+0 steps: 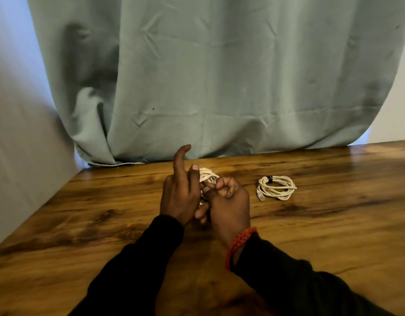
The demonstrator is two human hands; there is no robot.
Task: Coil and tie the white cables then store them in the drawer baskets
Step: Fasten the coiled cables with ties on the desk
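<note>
Two white cables are showing: one coiled cable lying on the counter, one bundled cable sitting between two hands, left hand and right hand. One curtain is hanging behind.

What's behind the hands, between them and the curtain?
A white cable coil held by the left hand and right hand, above the table. Most of it is covered by fingers; any tie is hidden.

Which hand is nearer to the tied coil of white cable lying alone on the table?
Right. The right hand is just left of the tied coil, not touching it. The left hand is farther left, beyond the right hand.
</note>
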